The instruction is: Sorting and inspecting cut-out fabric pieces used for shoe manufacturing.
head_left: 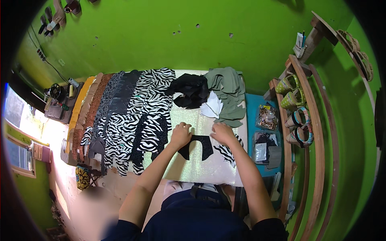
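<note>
Black cutout [197, 147] — zebra-striped pieces [148, 116]

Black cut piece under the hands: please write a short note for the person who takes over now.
Left hand: flat on the black cut piece, fingers bent, gripping nothing.
Right hand: presses its upper right edge; a zebra-print piece lies beside it.
The piece lies on the shiny pale sheet.
Done: rows of zebra-print pieces laid out at left.
Left: black pile, white pieces and green pile behind.

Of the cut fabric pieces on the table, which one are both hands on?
The black U-shaped piece lying alone on the shiny pale sheet: left hand and right hand press its top corners. The zebra pieces lie untouched.
</note>
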Available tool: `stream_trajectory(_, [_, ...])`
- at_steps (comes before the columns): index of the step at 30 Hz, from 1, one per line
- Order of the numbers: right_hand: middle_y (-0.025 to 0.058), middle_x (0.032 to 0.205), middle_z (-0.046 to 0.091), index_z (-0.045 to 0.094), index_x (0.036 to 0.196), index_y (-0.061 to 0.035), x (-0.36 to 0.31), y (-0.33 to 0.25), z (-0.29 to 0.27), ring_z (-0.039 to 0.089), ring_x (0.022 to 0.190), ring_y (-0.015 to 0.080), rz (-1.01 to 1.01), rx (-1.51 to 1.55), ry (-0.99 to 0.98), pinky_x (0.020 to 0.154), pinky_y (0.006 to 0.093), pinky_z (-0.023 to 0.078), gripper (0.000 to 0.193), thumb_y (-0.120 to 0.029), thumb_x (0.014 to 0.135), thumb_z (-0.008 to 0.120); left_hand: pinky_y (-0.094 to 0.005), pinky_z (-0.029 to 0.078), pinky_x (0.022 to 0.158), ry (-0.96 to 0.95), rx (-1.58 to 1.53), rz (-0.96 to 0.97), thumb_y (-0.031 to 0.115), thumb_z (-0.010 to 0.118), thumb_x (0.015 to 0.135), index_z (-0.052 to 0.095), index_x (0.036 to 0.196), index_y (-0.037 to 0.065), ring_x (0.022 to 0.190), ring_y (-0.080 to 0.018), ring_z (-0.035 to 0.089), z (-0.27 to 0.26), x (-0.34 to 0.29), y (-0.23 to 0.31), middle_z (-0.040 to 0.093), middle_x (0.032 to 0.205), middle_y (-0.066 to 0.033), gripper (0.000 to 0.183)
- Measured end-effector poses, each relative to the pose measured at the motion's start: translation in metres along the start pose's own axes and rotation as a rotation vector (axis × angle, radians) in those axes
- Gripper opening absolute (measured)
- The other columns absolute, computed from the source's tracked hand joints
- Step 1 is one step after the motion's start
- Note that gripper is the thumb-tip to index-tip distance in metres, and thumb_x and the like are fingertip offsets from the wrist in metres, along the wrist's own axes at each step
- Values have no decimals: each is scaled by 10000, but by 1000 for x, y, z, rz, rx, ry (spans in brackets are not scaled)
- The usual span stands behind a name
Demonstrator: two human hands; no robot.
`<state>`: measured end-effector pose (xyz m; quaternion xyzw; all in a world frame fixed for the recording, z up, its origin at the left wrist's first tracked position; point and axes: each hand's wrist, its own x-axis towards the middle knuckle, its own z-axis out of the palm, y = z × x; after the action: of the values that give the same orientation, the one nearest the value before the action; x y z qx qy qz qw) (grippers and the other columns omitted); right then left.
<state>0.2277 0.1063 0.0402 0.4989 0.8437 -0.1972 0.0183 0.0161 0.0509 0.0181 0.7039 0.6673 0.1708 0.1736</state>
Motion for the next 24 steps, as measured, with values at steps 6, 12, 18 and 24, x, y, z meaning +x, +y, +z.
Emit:
stream_trajectory(6, [121, 975, 614, 577, 986, -72, -52, -2, 15, 578, 948, 252, 89, -334, -191, 811, 389, 421, 579, -420, 561, 757, -391, 437, 805, -28, -75, 122, 174, 606, 746, 584, 985, 63, 919, -324, 530, 21, -9, 32, 538, 989, -148, 264])
stream_trajectory(12, [152, 944, 600, 576, 1005, -30, -57, 16, 6, 576, 920, 278, 83, 94, -277, 797, 357, 442, 532, -325, 592, 735, -372, 455, 765, -138, -342, 226, 184, 573, 794, 581, 962, 35, 841, -295, 574, 36, -15, 53, 579, 901, -147, 225])
stream_trajectory(18, [148, 1024, 562, 585, 1048, -34, -54, 23, -4, 548, 959, 279, -96, 365, -142, 839, 329, 431, 471, -267, 656, 706, -258, 478, 699, -523, -959, -138, 164, 537, 858, 546, 1038, -16, 759, -139, 587, 32, -7, 63, 601, 864, -81, 255])
stream_trajectory(24, [139, 1049, 567, 578, 1087, -43, -57, 27, -6, 550, 963, 242, -109, 484, -99, 835, 305, 430, 459, -242, 688, 691, -218, 489, 783, -632, -1325, -319, 81, 507, 883, 495, 1128, -32, 885, -129, 594, 29, -9, 53, 570, 985, -73, 270])
